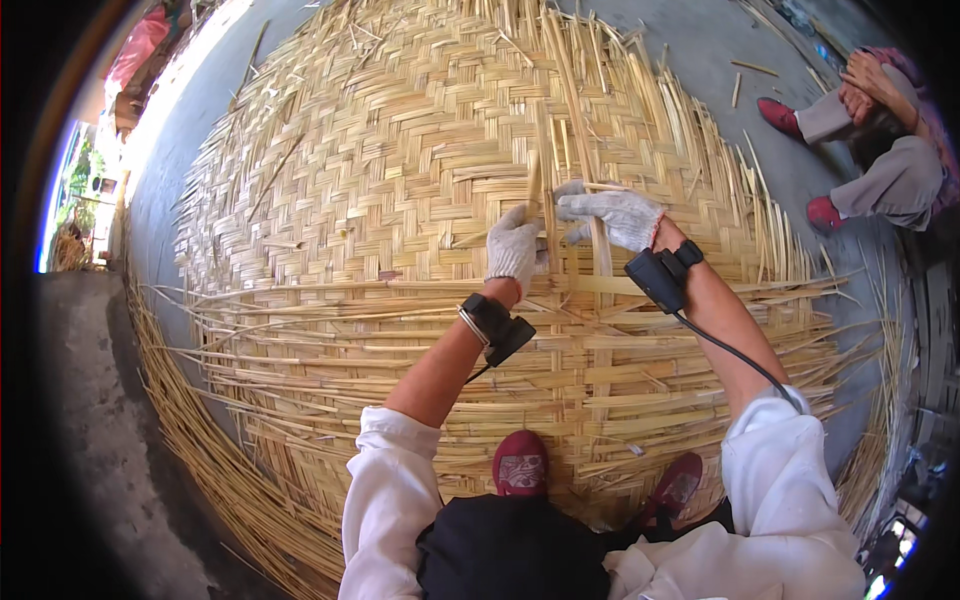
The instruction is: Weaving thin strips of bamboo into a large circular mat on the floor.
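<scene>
A large woven mat (pixel 400 150) of pale yellow split reed strips lies in front of me and under my feet. My left hand (pixel 512 248), in a white knitted glove, is closed round a flat reed strip (pixel 534 178) that stands up from the weave near the mat's middle. Just to its right, my right hand (pixel 618 215), gloved too, lies low over upright strips with its fingers stretched leftward and its thumb apart. One long strip (pixel 600 255) runs beneath its palm. Both fingertips partly hide the weave there.
Loose crosswise strips (pixel 330 350) lie over the nearer part of the mat. A bundle of long strips (pixel 200 440) borders it at left, beside a concrete ledge (pixel 110 430). My red shoes (pixel 521 465) rest on the mat. Another person (pixel 890 150) sits at the far right, hands together.
</scene>
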Motion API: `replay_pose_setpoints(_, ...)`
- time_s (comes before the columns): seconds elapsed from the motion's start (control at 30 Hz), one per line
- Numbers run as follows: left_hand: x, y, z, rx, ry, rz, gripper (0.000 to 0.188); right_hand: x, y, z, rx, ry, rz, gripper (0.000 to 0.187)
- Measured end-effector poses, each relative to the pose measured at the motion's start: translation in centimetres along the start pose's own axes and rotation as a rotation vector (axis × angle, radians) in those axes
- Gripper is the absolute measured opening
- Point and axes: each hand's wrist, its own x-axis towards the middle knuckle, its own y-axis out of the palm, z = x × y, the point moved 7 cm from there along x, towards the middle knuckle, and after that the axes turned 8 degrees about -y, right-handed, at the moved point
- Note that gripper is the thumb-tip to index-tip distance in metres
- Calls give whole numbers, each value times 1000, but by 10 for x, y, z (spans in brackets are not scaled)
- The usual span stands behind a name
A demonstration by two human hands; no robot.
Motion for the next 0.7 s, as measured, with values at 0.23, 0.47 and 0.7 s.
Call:
replay_pose_setpoints(0.23, 11, 10, -31, 861, 124, 197, 19, -15, -48, -6, 175, -288, -482, 26)
replay_pose_setpoints(0.47, 22, 21, -34, 1392, 314, 343, 21, -80, -73, -12, -340, -51, -532, 25)
replay_pose_setpoints(0.7, 16, 19, -25, 1159, 221, 368, 20, -35, -53, 9, -1564, -334, -285, 19)
